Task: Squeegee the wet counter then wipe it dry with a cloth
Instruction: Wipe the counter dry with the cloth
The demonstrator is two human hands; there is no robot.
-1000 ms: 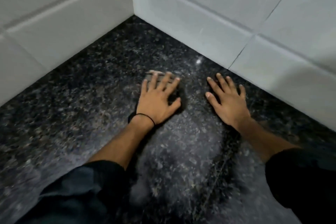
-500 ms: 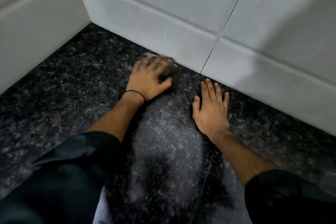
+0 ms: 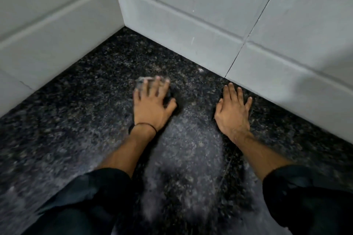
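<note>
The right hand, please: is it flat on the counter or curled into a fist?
Flat: the right hand rests palm down on the counter, fingers straight.

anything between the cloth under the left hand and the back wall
Nothing visible: the left hand presses the small grey cloth on the speckled black granite counter, with only bare stone between it and the white tiled wall.

The counter (image 3: 91,120) is dark speckled stone with a pale, dull patch in its middle. The cloth (image 3: 142,80) is grey and blurred. It lies flat near the counter's far edge, mostly covered by the left hand (image 3: 152,107).
</note>
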